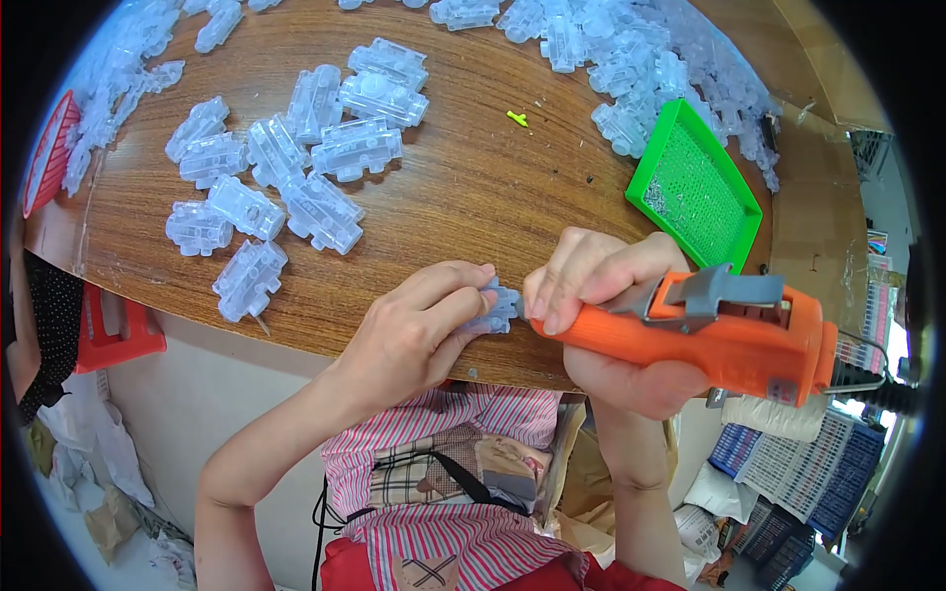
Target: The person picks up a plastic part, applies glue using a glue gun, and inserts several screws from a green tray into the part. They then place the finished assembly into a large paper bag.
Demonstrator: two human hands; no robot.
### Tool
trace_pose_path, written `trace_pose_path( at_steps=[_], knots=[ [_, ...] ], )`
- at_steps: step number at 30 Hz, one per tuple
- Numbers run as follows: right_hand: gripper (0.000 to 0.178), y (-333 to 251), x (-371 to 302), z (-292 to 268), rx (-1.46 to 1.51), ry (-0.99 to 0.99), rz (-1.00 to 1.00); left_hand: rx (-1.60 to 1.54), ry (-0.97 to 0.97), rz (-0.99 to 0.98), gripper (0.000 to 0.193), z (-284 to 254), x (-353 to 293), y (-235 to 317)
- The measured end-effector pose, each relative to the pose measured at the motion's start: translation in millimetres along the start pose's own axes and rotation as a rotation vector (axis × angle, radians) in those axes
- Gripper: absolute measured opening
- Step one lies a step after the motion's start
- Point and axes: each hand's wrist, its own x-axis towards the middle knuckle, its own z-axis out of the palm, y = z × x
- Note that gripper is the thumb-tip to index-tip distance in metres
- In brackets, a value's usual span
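Note:
My left hand (409,323) is closed on a translucent plastic casing (501,307) at the table's near edge, its fingers partly covering it. In my right hand (603,271) lies an orange electric screwdriver (724,340), held nearly level with a grey lever on top. Its tip points left and meets the casing's right end; a screw there cannot be made out. To the left, a loose group of similar translucent casings (320,212) rests on the table. Beyond my right hand stands a bright green tray (642,189) with small metallic pieces, apparently screws, in it.
A large heap of translucent casings (616,59) covers the far right, with more at far left beside a red basket (51,153). A small yellow-green piece (517,119) lies mid-table. Cardboard (818,207) borders the right side. A red stool (118,330) stands below left.

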Motion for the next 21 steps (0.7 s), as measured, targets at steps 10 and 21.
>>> trace_pose_path(
  at_steps=[10, 21],
  knots=[
    [0.096, -31.8, 8.0, 14.0, -0.291, 0.001, 0.44, 0.018, -0.022, -0.01, 0.023, -4.5, -0.8, 4.0],
    [0.061, -52.2, 41.5, -21.4, -0.282, 0.175, 0.119, -0.167, -0.003, -0.094, 0.061, 3.1, 1.1, 5.8]
  ],
)
